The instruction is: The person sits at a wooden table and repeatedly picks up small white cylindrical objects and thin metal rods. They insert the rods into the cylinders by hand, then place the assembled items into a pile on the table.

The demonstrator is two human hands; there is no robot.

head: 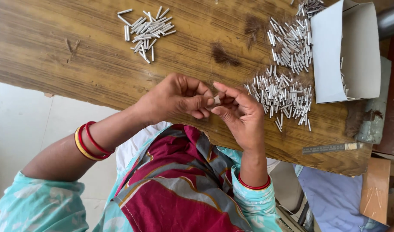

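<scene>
Where the two hands meet over the near edge of the tabletop (76, 56), a small pale piece (216, 100) sits pinched between them, mostly buried under fingertips, so its shape is hard to read. The left hand (175, 96) has its grip closed on it, thumb over the top; the right hand (242, 114) closes its grip on the same piece from the other side. A heap of short silver tubes (282, 94) lies just beside the right hand, a smaller heap (147, 30) well apart at the far side. Dark hair tufts (225, 56) lie between. The white cardboard box (334, 56) hides whatever it holds, and a metal ruler (330, 148) rests near the edge.
</scene>
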